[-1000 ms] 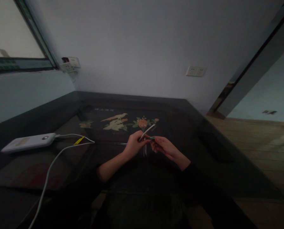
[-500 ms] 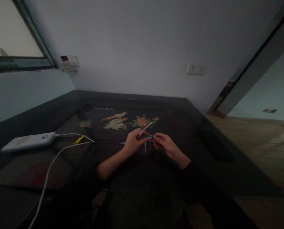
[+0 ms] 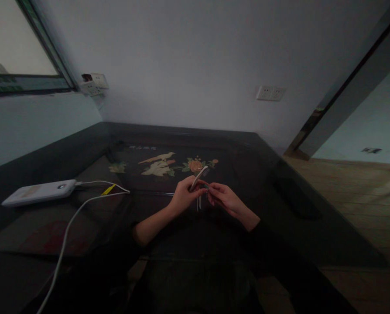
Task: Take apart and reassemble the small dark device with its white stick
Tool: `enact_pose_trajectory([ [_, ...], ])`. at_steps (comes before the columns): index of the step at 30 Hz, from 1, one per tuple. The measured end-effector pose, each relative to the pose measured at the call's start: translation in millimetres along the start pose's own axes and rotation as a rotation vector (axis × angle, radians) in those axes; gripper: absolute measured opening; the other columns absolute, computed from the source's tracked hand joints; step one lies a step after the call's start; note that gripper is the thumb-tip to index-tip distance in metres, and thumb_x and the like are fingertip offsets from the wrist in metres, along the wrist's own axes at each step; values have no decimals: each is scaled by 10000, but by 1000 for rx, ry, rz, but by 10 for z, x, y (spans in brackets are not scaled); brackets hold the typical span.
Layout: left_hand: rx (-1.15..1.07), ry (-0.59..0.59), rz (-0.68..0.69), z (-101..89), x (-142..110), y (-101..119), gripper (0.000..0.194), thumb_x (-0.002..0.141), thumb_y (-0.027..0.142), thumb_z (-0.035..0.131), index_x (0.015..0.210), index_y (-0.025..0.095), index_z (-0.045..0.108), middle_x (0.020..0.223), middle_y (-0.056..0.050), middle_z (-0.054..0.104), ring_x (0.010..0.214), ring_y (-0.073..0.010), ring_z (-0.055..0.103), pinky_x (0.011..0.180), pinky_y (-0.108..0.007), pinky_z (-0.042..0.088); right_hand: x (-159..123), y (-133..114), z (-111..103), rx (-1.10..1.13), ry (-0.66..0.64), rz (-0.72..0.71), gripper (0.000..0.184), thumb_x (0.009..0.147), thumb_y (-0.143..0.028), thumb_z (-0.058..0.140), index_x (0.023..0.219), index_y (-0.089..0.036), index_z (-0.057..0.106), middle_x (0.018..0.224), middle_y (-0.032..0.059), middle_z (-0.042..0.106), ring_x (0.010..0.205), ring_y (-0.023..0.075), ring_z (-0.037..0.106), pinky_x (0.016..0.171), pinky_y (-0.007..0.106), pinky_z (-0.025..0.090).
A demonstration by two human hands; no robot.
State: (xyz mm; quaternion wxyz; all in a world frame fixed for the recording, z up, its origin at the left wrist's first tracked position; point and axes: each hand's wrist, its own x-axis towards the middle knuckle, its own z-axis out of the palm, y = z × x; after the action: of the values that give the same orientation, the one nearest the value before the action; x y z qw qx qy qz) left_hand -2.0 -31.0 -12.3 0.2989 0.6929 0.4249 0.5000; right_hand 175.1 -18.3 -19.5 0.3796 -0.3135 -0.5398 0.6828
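Over the middle of the dark table, my left hand is closed around a pale, slim strip that sticks up past its fingers. Thin white strands hang below the fingertips; whether they belong to the strip I cannot tell. A small dark green piece sits between the fingertips of both hands. My right hand is closed, thumb and fingers pinching at that piece from the right. The fingers hide most of it, and its kind is too small to make out.
To the left lies a white power bank with a white cable running toward me, a yellow tag on it. A dark flat object rests at right. The table has a bird-and-flower picture and meets the wall.
Both hands stay at nearly the same spot. The right fingers have shifted slightly over the green piece, showing less of it. The pale strip stands a little steeper.
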Motion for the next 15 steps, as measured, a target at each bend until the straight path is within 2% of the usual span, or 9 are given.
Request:
enact_pose_trajectory([
  [4,-32,2,-27,5,-1,-10,250,731,359,705,874,154,694,671,10,532,550,-88,392,516,-215,315,1,-10,-15,-117,16,-17,352,749,-503,697,762,-159,622,571,-27,577,468,79,479,473,219,356],
  [8,0,-23,-55,20,-6,-28,264,747,386,684,856,145,691,584,24,499,515,-85,365,491,-210,282,-1,-23,-32,-187,45,-37,363,747,-509,694,762,-156,612,566,-37,565,455,71,463,458,211,327],
  [15,78,-50,5,-7,-4,-18,212,776,354,669,876,169,697,625,26,543,540,-85,401,519,-203,314,-13,-72,-35,-234,56,-35,355,750,-502,691,792,-154,633,574,-32,568,470,74,468,477,220,332],
])
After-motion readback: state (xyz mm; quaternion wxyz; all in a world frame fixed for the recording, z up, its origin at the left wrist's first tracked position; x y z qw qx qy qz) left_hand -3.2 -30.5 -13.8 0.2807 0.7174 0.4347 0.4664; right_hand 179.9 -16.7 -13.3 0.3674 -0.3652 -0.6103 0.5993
